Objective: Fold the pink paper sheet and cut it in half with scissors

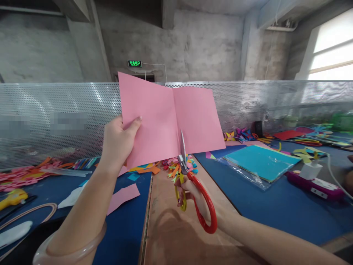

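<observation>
My left hand [120, 141] grips the left edge of a pink sheet of paper [154, 121], thumb on the near face. The sheet stands upright in the air, with a crease down its middle. In my right hand [197, 197] are scissors [206, 200] with one red and one yellow handle loop. Their blades point up at the lower edge of the paper, close to the crease. One blade shows in front of the sheet; the other is hidden. Whether the paper is cut there, I cannot tell.
Pink offcuts [124, 198] and colourful scraps [176, 167] lie below. A yellow glue gun [13, 198] is at left. Right are a blue paper pack [261, 162] and a purple power strip [317, 187] with a white charger [311, 170]. A perforated metal screen [91, 105] stands behind.
</observation>
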Available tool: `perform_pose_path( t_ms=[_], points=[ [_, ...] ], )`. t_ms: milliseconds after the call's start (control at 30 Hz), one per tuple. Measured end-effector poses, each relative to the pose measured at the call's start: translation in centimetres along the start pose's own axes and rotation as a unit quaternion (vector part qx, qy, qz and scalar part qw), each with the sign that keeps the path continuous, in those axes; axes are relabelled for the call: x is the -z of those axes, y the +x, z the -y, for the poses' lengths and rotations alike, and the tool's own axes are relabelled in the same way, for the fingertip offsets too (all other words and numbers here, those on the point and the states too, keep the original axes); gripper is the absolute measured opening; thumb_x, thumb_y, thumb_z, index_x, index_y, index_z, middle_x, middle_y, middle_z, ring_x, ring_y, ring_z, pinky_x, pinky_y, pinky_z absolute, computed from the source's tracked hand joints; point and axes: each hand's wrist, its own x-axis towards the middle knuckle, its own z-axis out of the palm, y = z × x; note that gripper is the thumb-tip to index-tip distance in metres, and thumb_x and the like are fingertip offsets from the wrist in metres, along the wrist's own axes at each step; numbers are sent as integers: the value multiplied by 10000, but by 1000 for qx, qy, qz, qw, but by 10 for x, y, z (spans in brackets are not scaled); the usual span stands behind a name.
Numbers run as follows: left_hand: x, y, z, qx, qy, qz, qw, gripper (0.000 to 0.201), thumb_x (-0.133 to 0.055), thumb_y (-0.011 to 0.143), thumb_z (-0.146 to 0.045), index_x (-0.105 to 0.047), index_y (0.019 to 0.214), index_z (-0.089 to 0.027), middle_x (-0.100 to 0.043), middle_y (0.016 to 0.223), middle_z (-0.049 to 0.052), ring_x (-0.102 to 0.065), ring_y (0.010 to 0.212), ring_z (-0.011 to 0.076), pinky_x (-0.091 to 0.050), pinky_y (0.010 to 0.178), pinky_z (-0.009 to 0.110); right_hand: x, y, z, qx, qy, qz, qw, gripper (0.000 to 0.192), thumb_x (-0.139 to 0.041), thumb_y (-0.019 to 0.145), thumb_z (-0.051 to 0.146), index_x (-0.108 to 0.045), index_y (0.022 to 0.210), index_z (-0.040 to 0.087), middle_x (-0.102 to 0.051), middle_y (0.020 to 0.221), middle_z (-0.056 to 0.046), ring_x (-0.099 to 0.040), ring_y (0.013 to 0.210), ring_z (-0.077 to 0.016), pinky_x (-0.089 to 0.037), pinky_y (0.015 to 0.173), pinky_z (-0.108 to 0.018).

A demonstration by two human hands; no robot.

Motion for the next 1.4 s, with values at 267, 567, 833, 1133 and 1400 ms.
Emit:
perform_pose_path(
  t_ms=[267,567,833,1133,1400],
  points=[
    [0,-1,-2,-10,-2,-9,1000,308,-548,774,-388,-655,963,-169,-674,943,55,-604,793,193,-462,644,282,-1,3,-7,-21,18,19,999,253,-417,812,367,-552,755,160,-524,605,-3,-487,495,-115,-397,488,-246],
    [0,2,0,-23,15,-25,999,281,-573,765,-363,-664,923,-149,-683,891,49,-604,757,176,-473,629,265,-5,-2,3,-34,44,18,998,225,-431,807,371,-503,738,169,-512,626,1,-509,485,-121,-434,465,-267],
    [0,2,1,-23,6,-22,999,238,-584,766,-350,-668,897,-169,-683,874,26,-600,731,153,-471,626,247,-8,-3,12,-43,70,15,996,205,-460,773,358,-460,684,173,-473,614,18,-499,465,-115,-454,455,-282],
    [-1,2,0,-21,6,-17,1000,243,-597,755,-337,-672,886,-146,-683,853,30,-600,710,147,-469,601,239,-8,-2,7,-83,78,15,993,197,-472,747,352,-446,658,178,-458,545,33,-501,430,-116,-455,449,-277],
    [-1,3,4,-22,15,-18,999,252,-588,759,-354,-672,899,-162,-684,869,28,-606,723,153,-473,610,244,-9,-5,19,-69,42,2,997,236,-446,747,375,-421,614,182,-493,526,17,-518,409,-127,-452,432,-278]
  ],
)
